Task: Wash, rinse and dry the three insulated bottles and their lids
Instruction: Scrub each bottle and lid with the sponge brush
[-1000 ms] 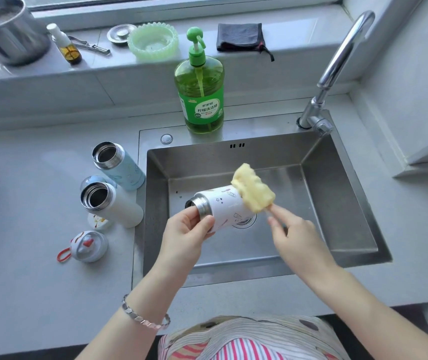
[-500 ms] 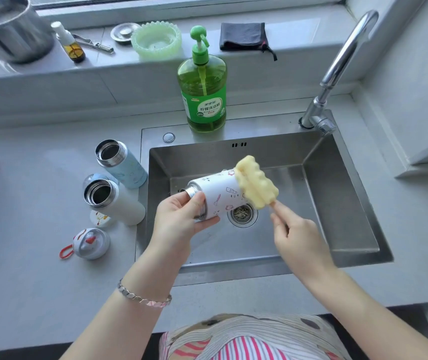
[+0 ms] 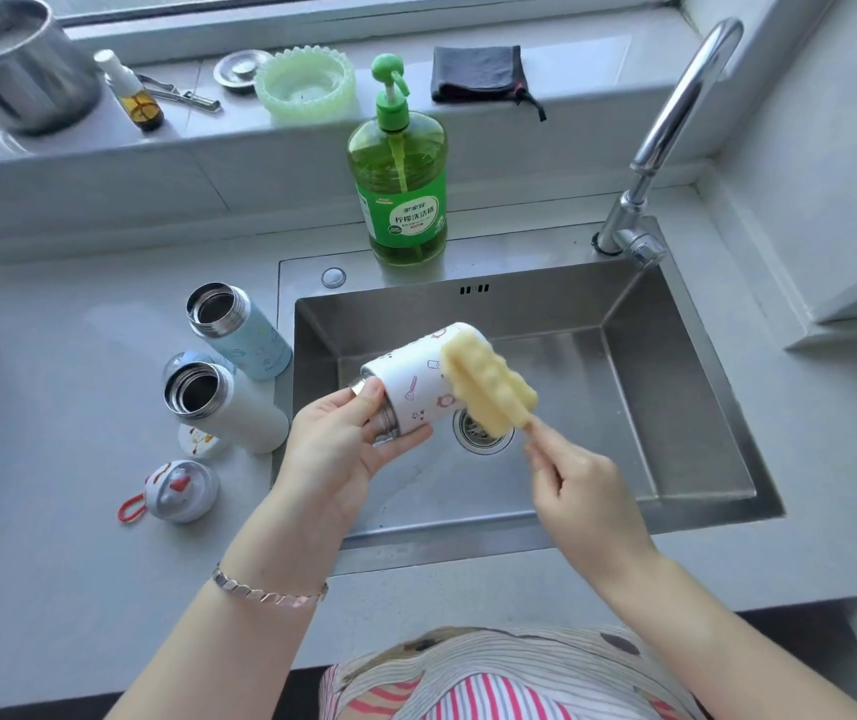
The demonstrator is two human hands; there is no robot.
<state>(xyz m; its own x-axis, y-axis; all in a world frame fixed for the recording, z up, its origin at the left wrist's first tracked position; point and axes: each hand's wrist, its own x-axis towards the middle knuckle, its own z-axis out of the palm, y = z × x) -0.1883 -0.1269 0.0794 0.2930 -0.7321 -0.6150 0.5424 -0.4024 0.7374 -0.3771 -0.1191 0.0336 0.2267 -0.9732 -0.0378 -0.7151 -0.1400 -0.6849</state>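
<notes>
My left hand [image 3: 335, 449] grips the steel neck of a white patterned bottle [image 3: 418, 379], held on its side over the sink [image 3: 675, 366]. My right hand [image 3: 579, 498] holds the handle of a yellow sponge brush [image 3: 488, 389], whose head lies against the bottle's far end. On the counter to the left stand an open light-blue bottle [image 3: 239, 330] and an open white bottle [image 3: 218, 405]. A grey lid with a red loop [image 3: 179, 491] and a small white lid [image 3: 202, 441] lie near them. A third lid [image 3: 184, 358] peeks out behind the white bottle.
A green dish-soap pump bottle [image 3: 400, 184] stands behind the sink, the tap [image 3: 670, 132] at the back right. The sill carries a steel pot [image 3: 15, 65], a small dropper bottle [image 3: 135, 93], a green dish [image 3: 304, 83] and a dark cloth [image 3: 478, 72].
The bottle has been lifted and turned a little, its base swinging further back. The sponge head has slid along the bottle's far end.
</notes>
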